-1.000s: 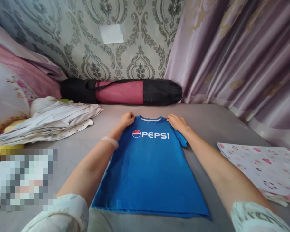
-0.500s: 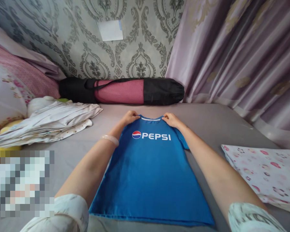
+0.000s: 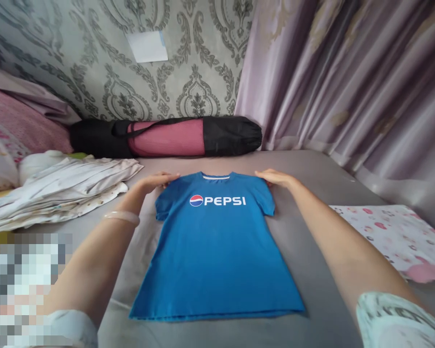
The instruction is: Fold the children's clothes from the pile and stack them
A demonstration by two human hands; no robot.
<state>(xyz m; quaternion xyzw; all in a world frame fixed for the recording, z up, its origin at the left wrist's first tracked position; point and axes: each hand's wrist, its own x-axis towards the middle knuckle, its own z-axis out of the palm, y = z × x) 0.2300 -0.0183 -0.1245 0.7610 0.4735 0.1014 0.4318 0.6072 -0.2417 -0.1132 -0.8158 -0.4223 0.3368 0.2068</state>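
A blue T-shirt (image 3: 217,251) with a white PEPSI print and a round logo lies spread flat, its collar away from me and its hem toward me. Both short sleeves show, one on each side. My left hand (image 3: 159,180) is at the shirt's left shoulder, fingers closed on the top edge of the cloth. At the opposite shoulder, my right hand (image 3: 277,178) pinches the fabric the same way; some fingertips are hidden by the hand itself. A pale bangle (image 3: 121,217) circles my left wrist.
The shirt rests on a grey bed sheet (image 3: 322,188). Against the patterned wall lies a black bag with a pink rolled mat (image 3: 166,137). Crumpled white cloth (image 3: 94,179) is at left, a folded printed cloth (image 3: 395,237) at right. Purple curtains (image 3: 311,72) hang at right.
Both hands have left the collar and moved outward to the shoulders. The sleeves now lie more spread out. The view has shifted slightly right.
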